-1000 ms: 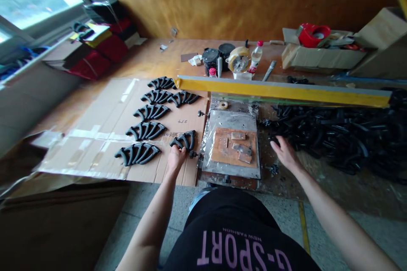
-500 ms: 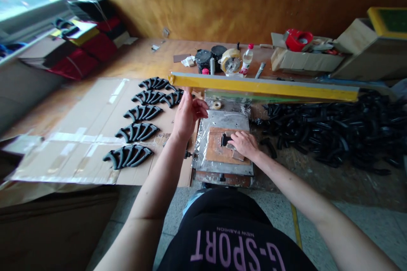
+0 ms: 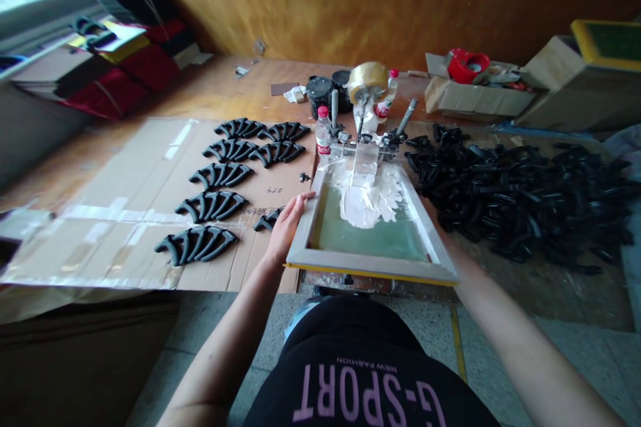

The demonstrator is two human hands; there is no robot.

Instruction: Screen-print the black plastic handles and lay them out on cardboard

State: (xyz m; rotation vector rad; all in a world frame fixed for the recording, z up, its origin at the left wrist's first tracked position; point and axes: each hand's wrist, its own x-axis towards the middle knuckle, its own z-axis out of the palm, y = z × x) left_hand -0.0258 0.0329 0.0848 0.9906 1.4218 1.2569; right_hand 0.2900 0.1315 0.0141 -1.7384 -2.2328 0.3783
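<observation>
A screen printing frame (image 3: pixel 383 261) lies lowered over the work plate, with white ink (image 3: pixel 368 207) spread on its green mesh. My left hand (image 3: pixel 289 223) grips the frame's left side, fingers at its edge. My right hand is hidden behind the frame's right side; only the blurred wrist (image 3: pixel 463 273) shows. A clear squeegee blade (image 3: pixel 365 163) rests in the ink near the hinge clamps (image 3: pixel 393 140). The black part on the plate is now covered by the frame. Beside my left hand, a curved black part (image 3: pixel 267 219) lies on the cardboard.
Rows of curved black parts (image 3: pixel 213 207) lie on cardboard (image 3: pixel 120 233) at left. A large pile of black parts (image 3: pixel 531 207) fills the right. Behind the frame stand a bottle (image 3: pixel 323 130), a tape roll (image 3: pixel 369 83), black tubs (image 3: pixel 319 95) and an open box (image 3: pixel 481 97).
The frame has swung down from its raised position over the plate. My left hand came down with its left side. My right hand left the black part and moved right.
</observation>
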